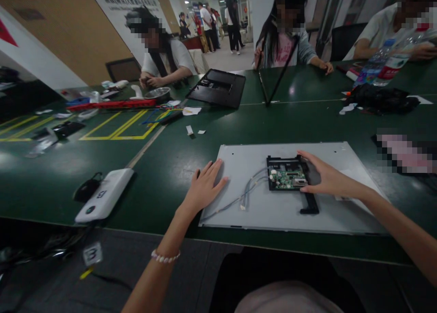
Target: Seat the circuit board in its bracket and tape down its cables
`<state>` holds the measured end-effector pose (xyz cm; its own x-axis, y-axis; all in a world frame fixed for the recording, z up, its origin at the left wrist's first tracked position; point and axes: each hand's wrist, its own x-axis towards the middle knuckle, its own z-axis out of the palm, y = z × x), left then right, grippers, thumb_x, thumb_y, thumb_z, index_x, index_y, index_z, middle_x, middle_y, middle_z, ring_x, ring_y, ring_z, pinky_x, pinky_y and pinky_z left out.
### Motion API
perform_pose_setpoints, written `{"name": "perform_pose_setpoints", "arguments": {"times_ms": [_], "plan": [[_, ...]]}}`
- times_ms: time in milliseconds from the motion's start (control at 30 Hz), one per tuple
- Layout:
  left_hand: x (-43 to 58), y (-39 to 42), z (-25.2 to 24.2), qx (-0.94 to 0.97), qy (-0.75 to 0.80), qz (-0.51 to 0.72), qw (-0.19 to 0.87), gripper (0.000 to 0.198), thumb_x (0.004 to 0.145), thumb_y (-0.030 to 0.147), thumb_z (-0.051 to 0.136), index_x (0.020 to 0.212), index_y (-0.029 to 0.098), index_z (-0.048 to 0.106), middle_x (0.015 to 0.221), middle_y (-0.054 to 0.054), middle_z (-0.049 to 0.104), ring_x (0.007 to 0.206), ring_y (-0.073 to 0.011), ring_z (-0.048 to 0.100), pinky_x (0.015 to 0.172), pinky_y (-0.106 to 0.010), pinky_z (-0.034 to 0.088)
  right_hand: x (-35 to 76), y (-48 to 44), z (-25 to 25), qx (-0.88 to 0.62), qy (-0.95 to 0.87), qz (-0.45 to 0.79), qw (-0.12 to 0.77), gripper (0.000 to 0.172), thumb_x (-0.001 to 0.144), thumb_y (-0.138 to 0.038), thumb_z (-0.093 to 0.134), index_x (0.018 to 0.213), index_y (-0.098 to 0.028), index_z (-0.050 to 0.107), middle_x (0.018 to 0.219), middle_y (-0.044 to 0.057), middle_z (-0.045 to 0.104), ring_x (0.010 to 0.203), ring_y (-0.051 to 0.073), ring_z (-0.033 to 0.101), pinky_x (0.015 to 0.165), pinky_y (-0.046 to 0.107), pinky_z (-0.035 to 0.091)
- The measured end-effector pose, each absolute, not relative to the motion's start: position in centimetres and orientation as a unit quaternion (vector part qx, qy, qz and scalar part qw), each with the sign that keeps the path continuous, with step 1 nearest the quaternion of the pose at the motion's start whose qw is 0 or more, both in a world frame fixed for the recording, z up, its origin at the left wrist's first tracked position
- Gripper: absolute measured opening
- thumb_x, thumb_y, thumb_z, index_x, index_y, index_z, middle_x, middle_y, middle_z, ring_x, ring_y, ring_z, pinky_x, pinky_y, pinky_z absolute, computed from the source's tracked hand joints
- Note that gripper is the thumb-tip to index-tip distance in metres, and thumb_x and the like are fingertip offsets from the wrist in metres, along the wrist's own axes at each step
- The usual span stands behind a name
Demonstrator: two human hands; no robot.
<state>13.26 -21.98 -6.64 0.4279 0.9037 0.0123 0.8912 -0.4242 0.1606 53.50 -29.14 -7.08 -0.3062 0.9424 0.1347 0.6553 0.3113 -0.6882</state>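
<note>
A flat grey metal panel (252, 167) lies before me on the green table. On its right half rests a black plastic bracket (310, 203) carrying a green circuit board (287, 179). My right hand (322, 174) grips the bracket's right side, thumb at the near corner and fingers at the far one. My left hand (206, 188) lies with fingers spread over the panel's left edge, holding nothing. Grey cables (235, 203) run from the board across the panel toward its near left corner.
A white power bank (105, 194) lies left of the panel. Farther back are a black plastic cover (218, 88), a black frame (277, 81) held by a person, and a metal bowl (157, 93). Bottles (389, 67) and a black bag (382, 98) sit at the right.
</note>
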Motion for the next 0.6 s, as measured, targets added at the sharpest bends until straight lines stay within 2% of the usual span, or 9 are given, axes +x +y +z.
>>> {"name": "perform_pose_setpoints", "arguments": {"times_ms": [200,433,500,600], "plan": [[12.7,-22.2,-5.9,0.845,0.534,0.008,0.022,0.064,0.100,0.056,0.027,0.157,0.029,0.021,0.160,-0.003,0.028,0.147,-0.0305,0.025,0.117,-0.063,0.012,53.1,-29.5,-8.3,-0.523,-0.760,0.258,0.288,0.097,0.078,-0.045,0.072,0.156,-0.031,0.015,0.160,0.011,0.029,0.144,0.037,0.032,0.117,0.061,0.027],[11.3,-22.2,-5.8,0.851,0.524,0.013,0.047,0.061,0.100,0.051,0.030,0.156,0.027,0.022,0.159,-0.005,0.030,0.147,-0.0298,0.025,0.116,-0.064,0.016,51.8,-29.9,-8.9,-0.520,-0.768,0.240,0.286,0.095,0.081,-0.046,0.069,0.156,-0.031,0.013,0.159,0.011,0.029,0.144,0.038,0.031,0.116,0.063,0.027],[10.7,-21.4,-5.6,0.857,0.510,0.031,0.062,0.058,0.100,0.048,0.033,0.153,0.025,0.031,0.157,-0.006,0.036,0.146,-0.0284,0.028,0.117,-0.060,0.020,51.7,-30.0,-8.9,-0.518,-0.775,0.228,0.282,0.095,0.082,-0.047,0.069,0.156,-0.032,0.012,0.161,0.011,0.026,0.145,0.038,0.028,0.117,0.062,0.025],[10.0,-18.4,-4.9,0.851,0.515,0.098,0.041,0.045,0.098,0.040,0.042,0.137,0.019,0.052,0.144,-0.007,0.054,0.136,-0.0230,0.046,0.115,-0.043,0.033,51.7,-30.2,-8.9,-0.519,-0.777,0.219,0.282,0.091,0.086,-0.049,0.064,0.156,-0.034,0.008,0.163,0.009,0.019,0.148,0.037,0.020,0.118,0.062,0.021]]}}
